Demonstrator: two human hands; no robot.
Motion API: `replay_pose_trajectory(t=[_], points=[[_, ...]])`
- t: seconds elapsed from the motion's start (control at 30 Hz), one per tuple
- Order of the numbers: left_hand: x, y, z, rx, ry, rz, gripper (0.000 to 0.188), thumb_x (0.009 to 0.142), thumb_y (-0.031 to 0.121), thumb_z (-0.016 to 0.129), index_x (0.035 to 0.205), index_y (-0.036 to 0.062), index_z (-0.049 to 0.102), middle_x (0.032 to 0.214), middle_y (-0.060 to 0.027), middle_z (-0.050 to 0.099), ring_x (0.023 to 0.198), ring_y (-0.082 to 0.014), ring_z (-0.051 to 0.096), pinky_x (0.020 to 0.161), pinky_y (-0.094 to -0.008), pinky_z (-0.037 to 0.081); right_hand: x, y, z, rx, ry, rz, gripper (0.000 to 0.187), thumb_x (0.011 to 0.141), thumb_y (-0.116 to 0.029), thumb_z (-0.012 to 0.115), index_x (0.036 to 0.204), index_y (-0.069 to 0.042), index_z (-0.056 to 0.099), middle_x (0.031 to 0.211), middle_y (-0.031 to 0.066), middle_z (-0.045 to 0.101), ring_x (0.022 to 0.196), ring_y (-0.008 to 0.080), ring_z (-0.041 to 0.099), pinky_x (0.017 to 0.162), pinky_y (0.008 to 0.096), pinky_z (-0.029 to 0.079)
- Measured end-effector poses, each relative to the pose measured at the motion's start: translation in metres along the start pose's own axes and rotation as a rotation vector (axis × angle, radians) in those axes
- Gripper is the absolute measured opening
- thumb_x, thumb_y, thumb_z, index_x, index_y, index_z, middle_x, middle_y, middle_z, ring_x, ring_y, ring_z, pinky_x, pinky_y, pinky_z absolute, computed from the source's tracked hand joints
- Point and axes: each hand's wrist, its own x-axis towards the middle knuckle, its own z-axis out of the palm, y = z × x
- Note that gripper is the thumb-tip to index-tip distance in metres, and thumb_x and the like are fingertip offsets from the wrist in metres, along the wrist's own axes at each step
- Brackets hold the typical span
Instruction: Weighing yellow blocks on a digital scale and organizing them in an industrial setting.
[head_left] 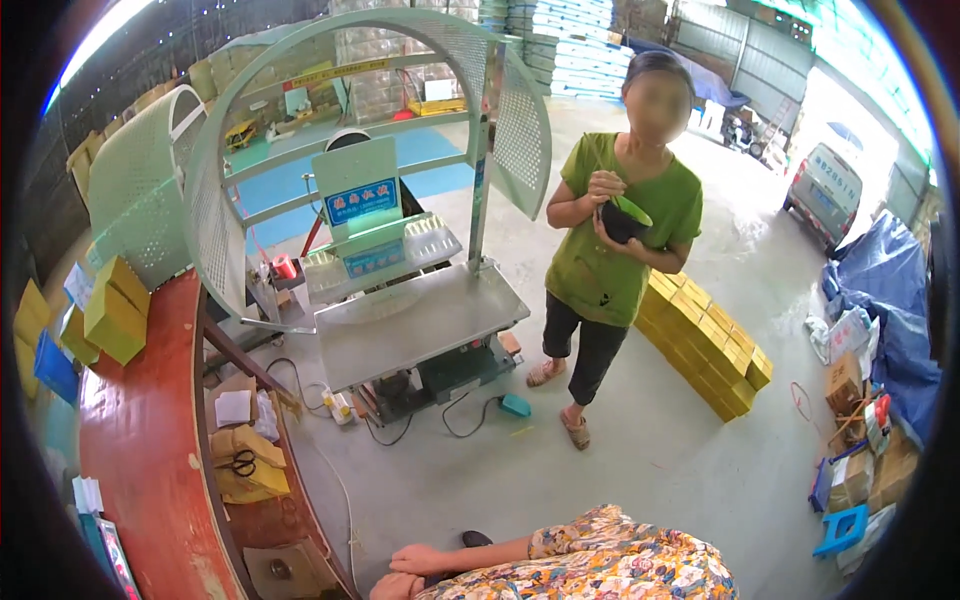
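Note:
My right hand (419, 558) lies low in the picture, its bare forearm coming from a floral sleeve. Just below it, cut by the lower edge, is my left hand (397, 586). The two are close together beside the wooden bench, next to something dark between them. Their fingers are too small and partly hidden to show whether they grip anything. The floral garment (630, 560) covers my arm and body. Across the floor a co-worker in a green shirt (625, 240) stands holding a dark bowl (622, 222) in one hand and thin sticks in the other.
A red wooden bench (150, 440) runs along the left, with yellow packs (118, 310) on top and scissors (243, 462) on its lower shelf. Ahead stands a metal-topped machine (420, 320) with cables. Yellow blocks (705, 345), a blue tarp (880, 320) and a van (826, 190) are right.

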Motion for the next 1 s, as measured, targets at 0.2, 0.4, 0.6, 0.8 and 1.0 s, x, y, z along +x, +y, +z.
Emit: replay_pose_trajectory(t=[0.2,0.4,0.6,0.8,1.0], points=[[-0.09,-0.013,0.044,0.075,0.066,-0.213,0.023,0.077,0.019,0.071,0.098,0.0092,0.072,0.096,-0.0162,0.069,0.089,-0.033,0.066,0.078,-0.0422,0.053,-0.002,-0.008,0.039,-0.218,-0.256,-0.079,0.035,0.09,-0.036,0.053,0.099,-0.005,0.066,0.098,0.0202,0.066,0.088,0.0377,0.063,0.077,0.0462,0.05],[-0.163,0.06,-0.012,-0.162,0.707,-0.322,0.013,0.083,0.018,0.068,0.09,0.0075,0.071,0.084,-0.0118,0.07,0.077,-0.0305,0.066,0.068,-0.0405,0.052,-0.02,-0.047,0.082,-0.08,-0.498,-0.084,0.024,0.086,-0.027,0.064,0.098,-0.006,0.067,0.08,0.0128,0.067,0.072,0.0193,0.064,0.065,0.0351,0.052],[-0.339,0.094,0.016,-0.127,1.171,-0.838,0.016,0.083,0.015,0.069,0.094,0.0025,0.069,0.087,-0.0149,0.069,0.08,-0.0323,0.066,0.071,-0.0408,0.053,-0.058,-0.135,0.225,-0.131,-0.932,-0.07,0.023,0.091,-0.022,0.06,0.101,-0.002,0.067,0.077,0.0092,0.068,0.067,0.0149,0.063,0.063,0.0314,0.051],[-0.513,0.136,0.03,0.263,1.4,-1.347,0.013,0.083,0.009,0.067,0.095,0.0033,0.068,0.084,-0.0143,0.068,0.077,-0.032,0.065,0.067,-0.0408,0.052,-0.096,-0.199,0.371,-0.111,-1.236,-0.266,0.016,0.094,-0.007,0.057,0.103,0.004,0.065,0.08,0.0074,0.066,0.071,0.0122,0.062,0.067,0.0284,0.052],[-0.59,0.201,0.065,0.271,1.674,-1.715,0.011,0.085,0.006,0.067,0.096,0.0025,0.067,0.083,-0.0138,0.067,0.073,-0.0308,0.066,0.064,-0.037,0.051,-0.136,-0.24,0.468,0.024,-1.522,-0.107,0.014,0.093,-0.003,0.056,0.101,0.005,0.064,0.086,0.0077,0.066,0.077,0.0126,0.062,0.071,0.0272,0.053]])
